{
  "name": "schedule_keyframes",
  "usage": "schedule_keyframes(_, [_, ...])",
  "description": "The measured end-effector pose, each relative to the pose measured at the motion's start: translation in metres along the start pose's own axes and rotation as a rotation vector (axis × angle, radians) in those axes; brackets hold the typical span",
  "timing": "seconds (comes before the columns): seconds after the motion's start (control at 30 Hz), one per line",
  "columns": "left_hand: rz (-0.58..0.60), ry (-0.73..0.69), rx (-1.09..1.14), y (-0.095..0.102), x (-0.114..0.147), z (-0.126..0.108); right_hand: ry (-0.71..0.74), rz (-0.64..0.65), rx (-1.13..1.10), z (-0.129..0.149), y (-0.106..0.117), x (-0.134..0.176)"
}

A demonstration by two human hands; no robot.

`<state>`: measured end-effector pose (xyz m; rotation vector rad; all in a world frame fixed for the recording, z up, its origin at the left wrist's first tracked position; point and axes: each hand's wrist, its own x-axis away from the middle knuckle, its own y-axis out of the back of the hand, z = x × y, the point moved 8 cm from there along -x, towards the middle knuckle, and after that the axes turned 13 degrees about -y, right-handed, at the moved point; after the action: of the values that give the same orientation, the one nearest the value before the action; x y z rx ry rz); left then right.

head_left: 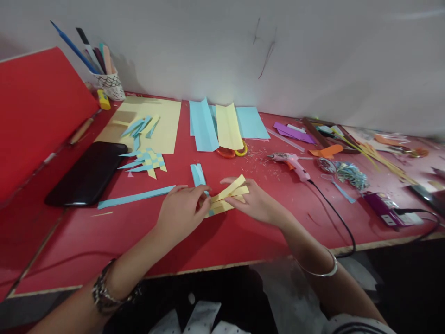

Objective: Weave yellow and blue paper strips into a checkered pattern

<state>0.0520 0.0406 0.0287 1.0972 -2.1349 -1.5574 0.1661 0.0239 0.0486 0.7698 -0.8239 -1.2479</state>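
Observation:
Yellow paper strips (231,189) fan out between my two hands above the red table, joined to a small piece with blue squares near its lower left. My left hand (182,208) pinches the left end of these strips with thumb and fingertips. From the other side, my right hand (255,202) grips the yellow strips with its fingers around them. A long blue paper strip (135,197) runs out to the left from behind my left hand. Another short blue strip (198,175) points away just behind the fingers. Where the strips cross is partly covered by my fingers.
A woven blue-and-yellow paper piece (151,160) lies beside a black phone (88,171). Folded paper sheets (229,127) partly cover scissors (242,149) at the back. A pink glue gun (290,162) with a black cord rests on the right, near a purple box (384,208).

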Motion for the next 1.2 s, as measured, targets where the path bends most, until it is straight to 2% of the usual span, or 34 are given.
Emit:
schedule_keyframes(0.1, [0.031, 0.006, 0.058, -0.002, 0.0, 0.001, -0.01, 0.055, -0.082, -0.004, -0.005, 0.0])
schedule_keyframes(0.33, [0.022, -0.011, 0.068, 0.0, 0.002, -0.001, 0.128, 0.138, -0.246, 0.015, -0.006, -0.004])
schedule_keyframes(0.53, [-0.024, -0.072, 0.028, 0.002, -0.001, -0.002, 0.195, 0.255, -0.243, 0.03, -0.015, -0.004])
schedule_keyframes(0.6, [-0.028, -0.081, 0.043, 0.001, -0.002, 0.0, 0.192, 0.256, -0.261, 0.028, -0.016, -0.004])
schedule_keyframes(0.7, [-0.054, -0.074, 0.055, 0.001, -0.001, 0.003, 0.158, 0.18, -0.3, 0.017, -0.008, -0.005])
schedule_keyframes(0.8, [-0.094, -0.08, 0.087, 0.003, -0.001, 0.004, 0.138, 0.123, -0.172, 0.003, -0.004, -0.004])
schedule_keyframes(0.97, [-0.079, -0.078, 0.093, 0.002, -0.001, 0.003, 0.038, 0.163, 0.237, -0.017, -0.012, -0.004])
schedule_keyframes(1.2, [-0.033, -0.064, 0.123, 0.0, 0.0, 0.004, 0.005, 0.216, 0.279, -0.013, -0.013, -0.007])
